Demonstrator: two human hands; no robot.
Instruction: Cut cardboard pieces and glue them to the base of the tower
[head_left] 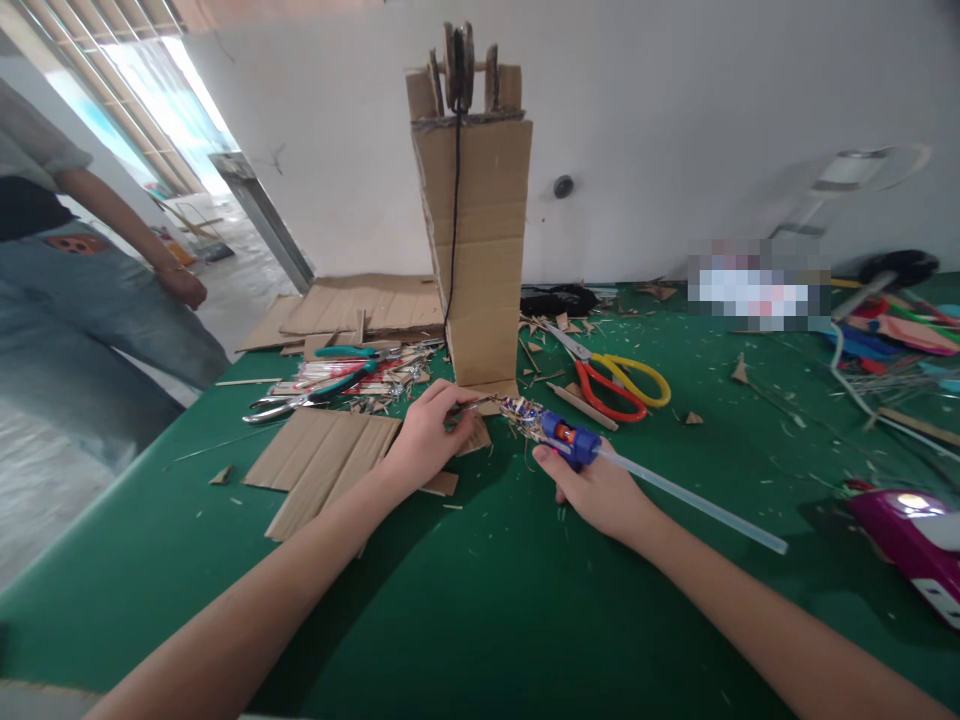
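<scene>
A tall cardboard tower (480, 250) stands on the green table (480, 600), with cardboard wheels on an axle at its top and a black cord hanging down its front. My right hand (596, 485) grips a blue glue gun (566, 437) with a long clear glue stick poking out behind; its nozzle points left at the tower's base. My left hand (427, 430) pinches a small thin piece just in front of the tower's foot, close to the nozzle.
Scissors with red and yellow handles (619, 385) lie right of the tower. Pliers and teal-handled tools (315, 395) lie left, beside flat cardboard sheets (322, 455). A magenta object (911, 535) sits at the right edge. Another person (75, 270) stands far left.
</scene>
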